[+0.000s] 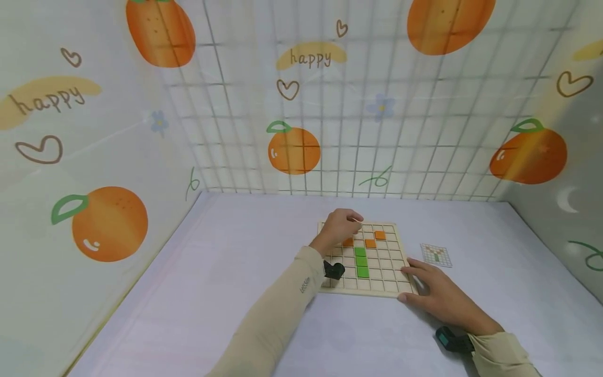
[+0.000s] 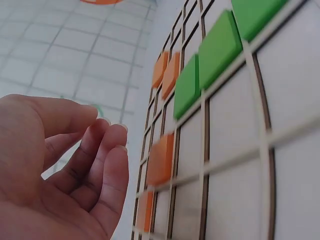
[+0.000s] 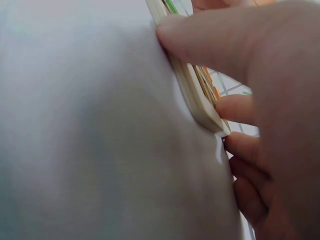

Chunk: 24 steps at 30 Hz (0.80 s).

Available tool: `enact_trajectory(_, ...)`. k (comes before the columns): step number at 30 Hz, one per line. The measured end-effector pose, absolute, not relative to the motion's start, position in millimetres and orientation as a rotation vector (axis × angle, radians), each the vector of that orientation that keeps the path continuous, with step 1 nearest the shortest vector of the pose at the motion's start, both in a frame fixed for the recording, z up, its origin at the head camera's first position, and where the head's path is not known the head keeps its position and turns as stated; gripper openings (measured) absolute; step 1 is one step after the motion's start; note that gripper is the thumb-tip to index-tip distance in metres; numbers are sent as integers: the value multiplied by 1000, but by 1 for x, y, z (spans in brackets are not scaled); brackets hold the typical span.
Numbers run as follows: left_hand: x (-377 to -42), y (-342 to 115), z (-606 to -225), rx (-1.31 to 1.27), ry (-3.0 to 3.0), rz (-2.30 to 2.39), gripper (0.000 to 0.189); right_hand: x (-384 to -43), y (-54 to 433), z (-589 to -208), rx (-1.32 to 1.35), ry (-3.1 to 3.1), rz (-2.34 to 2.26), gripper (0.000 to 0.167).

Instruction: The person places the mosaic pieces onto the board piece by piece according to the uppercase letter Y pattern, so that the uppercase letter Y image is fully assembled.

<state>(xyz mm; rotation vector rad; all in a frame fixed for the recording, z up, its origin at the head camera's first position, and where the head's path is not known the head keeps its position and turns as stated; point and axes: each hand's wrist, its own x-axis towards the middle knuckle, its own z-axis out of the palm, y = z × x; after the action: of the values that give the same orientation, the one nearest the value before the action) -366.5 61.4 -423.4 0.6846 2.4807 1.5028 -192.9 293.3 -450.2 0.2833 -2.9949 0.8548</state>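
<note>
A wooden grid board [image 1: 387, 269] lies on the table. A column of green square tiles [image 1: 361, 262] sits in it, with orange square tiles [image 1: 370, 243] branching off to both sides. My left hand [image 1: 337, 229] hovers over the board's far left part, covering some squares. In the left wrist view its fingers [image 2: 112, 175] curl toward the thumb, and nothing shows between them. Beside that hand are more orange tiles [image 2: 161, 159]. My right hand [image 1: 438, 290] grips the board's near right corner, the thumb on the near edge [image 3: 192, 92] and the index finger on the right side.
A small pattern card [image 1: 436, 255] with a coloured Y shape lies right of the board. Fruit-printed sheets [image 1: 235, 131] enclose the white table [image 1: 188, 293] at the back and sides. Black wrist cameras [image 1: 453, 340] sit on both sleeves.
</note>
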Motion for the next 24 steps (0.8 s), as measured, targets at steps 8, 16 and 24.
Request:
enact_trajectory(8,-372,32,-421,626,2481,1530,25,-193,294,-452,295,-2987,845,82)
enact_trajectory(16,-375,13,-421,555,2464,1580,28,-194,295,-456,286,-2993,851,83)
enact_trajectory(24,-373,-5,-422,481,2545,1527,30,-194,294,-455,282,-2994,852,84)
